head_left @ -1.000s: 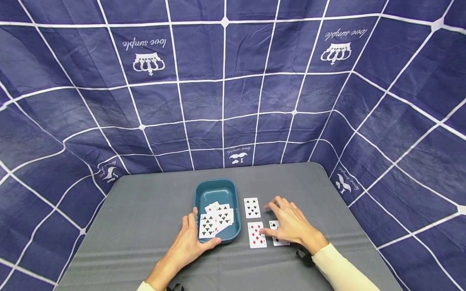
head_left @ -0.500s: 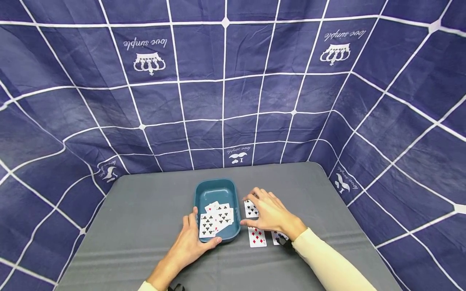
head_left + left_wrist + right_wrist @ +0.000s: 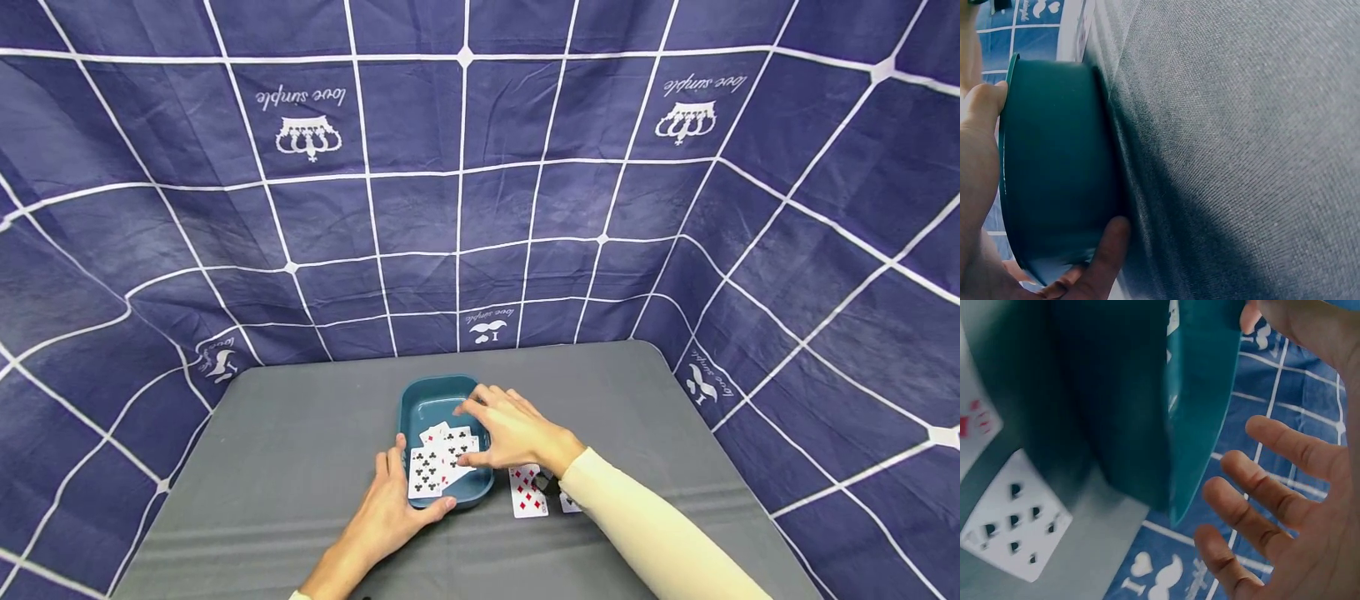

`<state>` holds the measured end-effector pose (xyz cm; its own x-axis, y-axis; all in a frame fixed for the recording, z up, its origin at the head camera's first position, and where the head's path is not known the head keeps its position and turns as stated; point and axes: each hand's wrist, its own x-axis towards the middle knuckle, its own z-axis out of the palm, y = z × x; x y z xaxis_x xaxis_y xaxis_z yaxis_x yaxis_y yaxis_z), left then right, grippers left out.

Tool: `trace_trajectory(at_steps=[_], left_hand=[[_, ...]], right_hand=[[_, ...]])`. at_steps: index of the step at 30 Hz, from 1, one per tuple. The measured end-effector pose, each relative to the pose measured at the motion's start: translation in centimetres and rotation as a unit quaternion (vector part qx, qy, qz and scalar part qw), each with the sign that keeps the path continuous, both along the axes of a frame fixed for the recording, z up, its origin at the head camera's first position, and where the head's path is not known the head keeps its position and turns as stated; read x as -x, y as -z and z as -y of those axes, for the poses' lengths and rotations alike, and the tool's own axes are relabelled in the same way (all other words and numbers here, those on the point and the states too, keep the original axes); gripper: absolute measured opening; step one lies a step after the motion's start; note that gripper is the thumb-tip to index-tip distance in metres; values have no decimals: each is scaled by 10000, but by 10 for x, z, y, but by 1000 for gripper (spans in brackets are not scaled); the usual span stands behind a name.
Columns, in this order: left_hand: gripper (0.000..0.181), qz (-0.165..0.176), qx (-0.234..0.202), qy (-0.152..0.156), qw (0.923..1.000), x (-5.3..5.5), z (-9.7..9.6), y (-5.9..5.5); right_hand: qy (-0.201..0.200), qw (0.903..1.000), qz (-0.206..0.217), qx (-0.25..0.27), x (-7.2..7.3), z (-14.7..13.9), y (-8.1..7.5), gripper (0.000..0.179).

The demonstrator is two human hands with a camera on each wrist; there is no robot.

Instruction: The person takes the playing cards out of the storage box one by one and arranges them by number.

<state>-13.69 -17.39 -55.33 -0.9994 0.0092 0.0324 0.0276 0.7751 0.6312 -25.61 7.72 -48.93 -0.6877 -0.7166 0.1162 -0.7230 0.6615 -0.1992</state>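
The blue-green plastic tray [image 3: 407, 408] stands mid-table with several overlapping playing cards [image 3: 425, 473] in it, clubs uppermost. My left hand [image 3: 378, 508] grips its near left corner, thumb along the near side and fingers on the left wall; the left wrist view shows the tray's outer wall [image 3: 1054, 156]. Over the tray's right side hovers my right hand [image 3: 517, 429], fingers loosely spread, with no card seen in it. A diamonds card [image 3: 525, 496] lies right of the tray, beside a partly covered spades card [image 3: 570, 503]. Another spades card [image 3: 1016, 519] shows only in the right wrist view.
A grey cloth [image 3: 300, 442] covers the table. Blue curtains with white lines [image 3: 412, 208] close off its back and sides. My right sleeve [image 3: 652, 525] passes over the cards on the table.
My right hand has moved left from above the loose cards to over the tray, its forearm now covering part of those cards. My left hand keeps its hold on the tray.
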Motion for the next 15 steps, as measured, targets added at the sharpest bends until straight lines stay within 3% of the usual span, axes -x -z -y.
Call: trace_trajectory(at_steps=[5, 15], left_hand=[[147, -7, -35, 8, 10000, -1, 1, 1], [145, -40, -194, 42, 9998, -1, 3, -1]], right_hand=[[-284, 9992, 123, -256, 3, 24, -4, 78], [-647, 9909, 549, -1041, 8, 58, 5, 88]])
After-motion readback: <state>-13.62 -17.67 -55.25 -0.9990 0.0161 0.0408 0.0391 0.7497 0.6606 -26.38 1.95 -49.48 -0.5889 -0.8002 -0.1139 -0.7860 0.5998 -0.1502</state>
